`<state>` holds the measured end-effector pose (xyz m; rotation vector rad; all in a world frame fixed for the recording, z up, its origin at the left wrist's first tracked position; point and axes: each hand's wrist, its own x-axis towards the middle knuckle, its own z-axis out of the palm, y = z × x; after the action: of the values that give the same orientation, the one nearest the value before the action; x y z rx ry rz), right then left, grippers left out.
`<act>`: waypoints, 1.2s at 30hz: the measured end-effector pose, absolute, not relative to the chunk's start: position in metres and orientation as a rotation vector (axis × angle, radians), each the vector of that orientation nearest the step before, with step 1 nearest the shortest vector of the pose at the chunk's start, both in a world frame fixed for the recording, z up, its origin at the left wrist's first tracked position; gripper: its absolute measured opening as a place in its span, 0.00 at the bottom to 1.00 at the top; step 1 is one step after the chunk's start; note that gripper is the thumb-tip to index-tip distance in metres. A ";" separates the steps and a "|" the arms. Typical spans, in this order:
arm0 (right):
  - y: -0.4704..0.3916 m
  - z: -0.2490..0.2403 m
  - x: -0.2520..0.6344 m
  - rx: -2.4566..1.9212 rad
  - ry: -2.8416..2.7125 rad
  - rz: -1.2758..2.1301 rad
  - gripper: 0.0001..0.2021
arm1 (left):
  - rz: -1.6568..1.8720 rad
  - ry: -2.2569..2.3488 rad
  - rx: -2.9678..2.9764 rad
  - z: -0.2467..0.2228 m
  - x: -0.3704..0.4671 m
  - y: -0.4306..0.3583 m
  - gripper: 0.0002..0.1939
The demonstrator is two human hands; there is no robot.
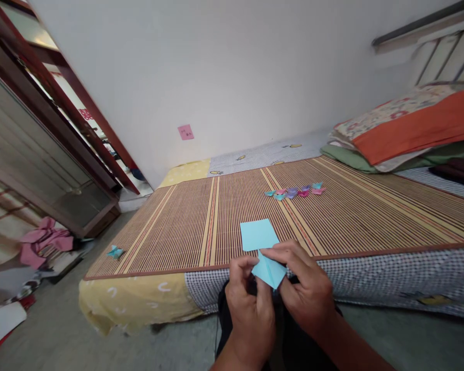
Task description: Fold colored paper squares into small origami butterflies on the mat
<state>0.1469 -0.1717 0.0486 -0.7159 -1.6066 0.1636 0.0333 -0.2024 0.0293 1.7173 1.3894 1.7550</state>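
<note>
A light blue sheet of origami paper, folded into a kite-like shape [269, 271], is held up between both hands in front of the bed's edge. My left hand [251, 299] pinches its left side between thumb and fingers. On the other side, my right hand [305, 283] grips the right edge, its index finger lying across the top. Just beyond the fingers, a flat light blue square of paper [259, 234] lies on the bamboo mat [185, 221]. Parts of the folded piece are covered by my fingers.
Several small folded paper pieces [292, 192] in blue, pink and purple lie in rows farther back on the mat. One blue folded piece [115, 252] sits near the left corner. Folded bedding [417, 129] is stacked at right. A white wall [216, 67] rises behind the bed.
</note>
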 end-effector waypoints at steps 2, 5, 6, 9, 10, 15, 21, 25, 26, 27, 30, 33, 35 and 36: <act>-0.171 0.048 0.148 -0.716 -1.604 0.164 0.13 | 1.751 1.369 1.803 0.031 0.033 -0.201 0.13; -0.172 0.047 0.146 -0.772 -1.548 0.163 0.11 | 1.793 1.354 1.961 0.030 0.032 -0.201 0.16; -0.173 0.047 0.145 -0.792 -1.526 0.160 0.10 | 1.821 1.355 1.995 0.030 0.032 -0.201 0.15; -0.174 0.046 0.144 -0.811 -1.503 0.144 0.09 | 1.834 1.372 1.977 0.027 0.032 -0.202 0.11; -0.174 0.046 0.144 -0.803 -1.508 0.134 0.09 | 1.805 1.372 1.920 0.027 0.032 -0.202 0.11; -0.171 0.046 0.147 -0.751 -1.545 0.064 0.10 | 1.686 1.296 1.651 0.028 0.033 -0.204 0.08; -0.169 0.038 0.149 -0.685 -1.602 -0.006 0.13 | 1.755 1.281 1.579 0.033 0.031 -0.204 0.06; -0.170 0.034 0.150 -0.687 -1.646 -0.037 0.11 | 1.729 1.252 1.644 0.030 0.030 -0.203 0.10; -0.170 0.035 0.149 -0.681 -1.654 -0.041 0.11 | 1.733 1.260 1.666 0.030 0.030 -0.203 0.10; -0.170 0.036 0.149 -0.680 -1.651 -0.038 0.11 | 1.747 1.272 1.698 0.029 0.029 -0.203 0.11; -0.172 0.041 0.147 -0.713 -1.611 0.019 0.12 | 1.872 1.277 1.855 0.028 0.029 -0.203 0.11; -0.174 0.047 0.146 -0.738 -1.591 0.089 0.11 | 1.982 1.221 1.974 0.027 0.030 -0.203 0.12; -0.175 0.049 0.146 -0.733 -1.594 0.086 0.11 | 1.990 1.199 1.931 0.025 0.032 -0.204 0.12; -0.176 0.049 0.146 -0.732 -1.596 0.073 0.11 | 1.975 1.194 1.891 0.025 0.033 -0.204 0.12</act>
<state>0.1462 -0.1756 0.0486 -0.7325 -1.5961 0.0732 0.0332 -0.2041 0.0246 1.8912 1.1943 1.9753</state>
